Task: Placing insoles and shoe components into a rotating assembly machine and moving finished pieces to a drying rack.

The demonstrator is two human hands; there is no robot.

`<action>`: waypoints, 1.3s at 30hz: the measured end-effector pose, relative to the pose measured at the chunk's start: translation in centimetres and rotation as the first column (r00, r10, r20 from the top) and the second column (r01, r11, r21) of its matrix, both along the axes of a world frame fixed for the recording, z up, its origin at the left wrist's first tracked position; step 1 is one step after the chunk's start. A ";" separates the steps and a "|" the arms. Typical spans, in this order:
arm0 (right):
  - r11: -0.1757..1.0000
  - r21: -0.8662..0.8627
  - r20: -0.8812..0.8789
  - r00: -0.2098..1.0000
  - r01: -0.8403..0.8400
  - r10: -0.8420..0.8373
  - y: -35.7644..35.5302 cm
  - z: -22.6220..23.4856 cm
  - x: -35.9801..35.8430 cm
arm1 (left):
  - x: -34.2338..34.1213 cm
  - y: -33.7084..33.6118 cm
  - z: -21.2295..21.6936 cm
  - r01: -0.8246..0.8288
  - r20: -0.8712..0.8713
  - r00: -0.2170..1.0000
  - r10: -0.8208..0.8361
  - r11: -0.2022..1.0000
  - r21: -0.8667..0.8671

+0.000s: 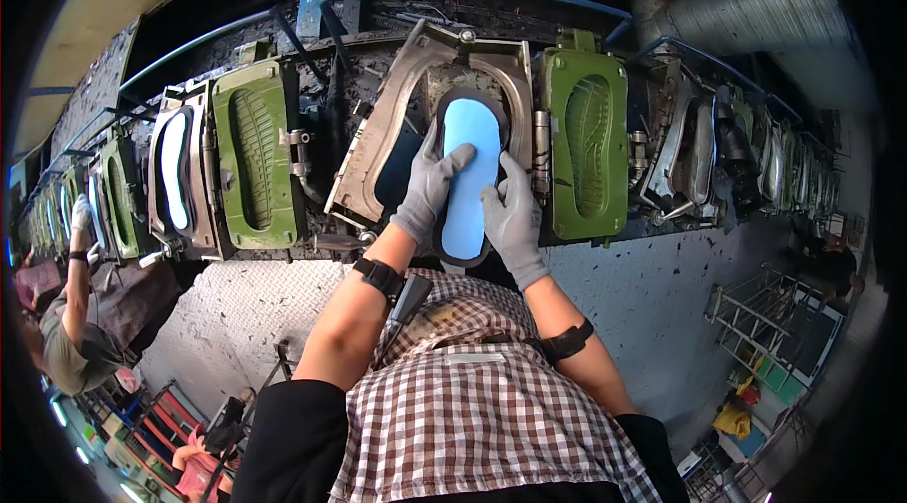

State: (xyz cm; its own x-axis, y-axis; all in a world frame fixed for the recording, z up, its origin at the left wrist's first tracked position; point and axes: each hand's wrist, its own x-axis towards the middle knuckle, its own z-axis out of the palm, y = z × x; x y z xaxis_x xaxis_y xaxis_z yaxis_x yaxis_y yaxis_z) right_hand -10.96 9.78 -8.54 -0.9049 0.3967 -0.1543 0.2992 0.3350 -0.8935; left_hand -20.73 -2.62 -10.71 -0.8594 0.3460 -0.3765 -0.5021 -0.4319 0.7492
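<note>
Nearest the camera is the person's checked apron (472,409), with both bare forearms rising from it, each banded by a black wrist strap (380,276). Above them, both grey-gloved hands rest on a light blue sole-shaped insert (470,177) that lies in the dark cavity of an open metal mould (430,106).

The left hand (427,187) lies flat and spread against the insert's left edge, fingers pointing up and the thumb reaching across onto the blue face; it presses rather than grips. The right hand (513,215) is likewise unclenched, palm down on the insert's lower right edge, fingers stretched upward along the side. Neither hand closes around anything.

The insert's long axis runs straight away from the person, its near end toward the apron and its far end toward the top of the mould. It sits between the two hands, so each hand flanks one long side; the right hand lies lower, nearer the insert's close end, the left slightly higher, near its middle.

Just right of this mould stands a hinged green mould half (586,149) with a tread pattern; another green mould plate (253,158) stands to the left. Farther left, a co-worker's gloved hand (81,217) reaches up toward the same row of moulds. Below the row runs grey patterned floor (241,309).
</note>
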 end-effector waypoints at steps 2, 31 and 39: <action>0.995 0.098 -0.001 1.000 -0.025 0.025 0.8 1.2 -1.8 | -2.1 0.8 0.5 0.029 -0.051 0.998 -0.032 0.998 -0.050; 0.599 -0.469 0.181 0.735 0.649 -0.654 50.2 3.4 7.6 | 14.2 41.6 4.6 0.288 -0.408 0.675 -0.615 0.728 -0.622; 0.607 -0.624 -0.047 0.752 0.492 -0.657 56.1 10.8 11.1 | 11.8 52.7 1.4 0.078 -0.165 0.972 -0.164 0.898 -0.433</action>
